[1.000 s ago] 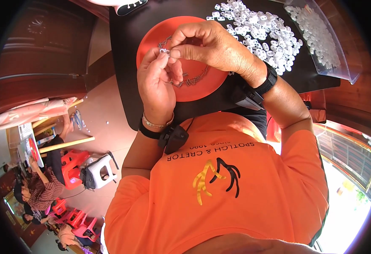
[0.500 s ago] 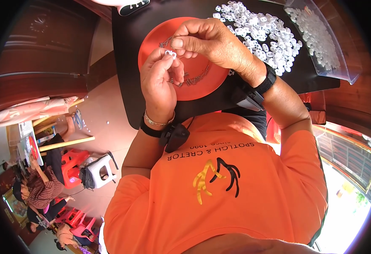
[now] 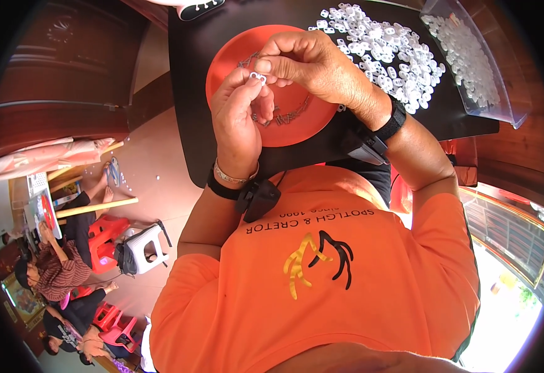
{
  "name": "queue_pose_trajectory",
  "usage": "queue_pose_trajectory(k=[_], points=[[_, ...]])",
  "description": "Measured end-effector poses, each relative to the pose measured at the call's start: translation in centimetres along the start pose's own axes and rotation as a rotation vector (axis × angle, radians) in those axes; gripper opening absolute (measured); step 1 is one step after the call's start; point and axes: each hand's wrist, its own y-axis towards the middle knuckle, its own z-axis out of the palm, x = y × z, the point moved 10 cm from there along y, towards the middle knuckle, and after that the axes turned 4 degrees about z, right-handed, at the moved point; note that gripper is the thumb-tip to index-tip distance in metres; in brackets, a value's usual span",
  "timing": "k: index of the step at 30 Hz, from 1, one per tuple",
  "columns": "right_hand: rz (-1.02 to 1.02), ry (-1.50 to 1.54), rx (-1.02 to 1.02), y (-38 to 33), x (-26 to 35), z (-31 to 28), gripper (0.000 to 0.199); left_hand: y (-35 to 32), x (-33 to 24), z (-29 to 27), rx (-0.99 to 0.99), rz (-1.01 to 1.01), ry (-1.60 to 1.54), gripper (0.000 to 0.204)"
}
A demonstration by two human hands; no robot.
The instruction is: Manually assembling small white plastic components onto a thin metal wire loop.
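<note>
My left hand (image 3: 239,118) is closed, pinching a small white plastic piece with two holes (image 3: 258,78) between thumb and fingertips. Close beside it, the thumb and forefinger of my right hand (image 3: 319,67) press together at the piece's edge; whatever they grip is too small or hidden to name. Both hands are over a round red-orange plate (image 3: 309,124). Small grey metal pins or screws (image 3: 292,115) lie in the plate, partly covered by my hands.
A heap of similar white pieces (image 3: 396,56) spreads over the black table (image 3: 191,124), right of the plate. Beyond it stands a clear plastic bin (image 3: 470,68) filled with more. Stools (image 3: 144,248) and seated people (image 3: 60,273) are off to the left.
Both hands stay over the plate, still pinching. The white piece has tilted slightly and sits nearer my right fingertips. The whole view has shifted a little.
</note>
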Motion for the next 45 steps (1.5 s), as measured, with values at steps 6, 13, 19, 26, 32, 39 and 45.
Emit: queue_pose_trajectory(k=[6,13,19,26,32,39,45], points=[[-0.01,-0.016,0.011,-0.07,0.17,0.17,0.021,-0.12,0.08,-0.12,-0.019,-0.012,0.009,0.018],[-0.009,-0.062,-0.017,-0.08,-0.14,0.11,0.018,-0.14,0.18,-0.25,-0.031,-0.012,0.004,0.017],[-0.013,-0.123,-0.023,-0.08,-0.13,0.0,0.017,-0.11,0.2,-0.11,-0.02,-0.002,-0.009,0.017],[-0.02,-0.16,-0.054,-0.11,-0.15,-0.39,0.015,-0.06,0.16,-0.34,-0.056,0.021,-0.037,0.018],[-0.01,-0.141,-0.031,-0.14,-0.06,-0.16,0.014,-0.02,0.28,-0.43,-0.053,0.014,-0.051,0.017],[-0.03,-0.181,-0.02,-0.11,-0.01,0.0,0.015,-0.14,0.22,-0.5,-0.069,0.013,-0.046,0.018],[-0.066,-0.248,-0.046,-0.22,0.28,0.01,0.017,-0.11,0.37,-0.4,-0.045,0.006,-0.03,0.018]])
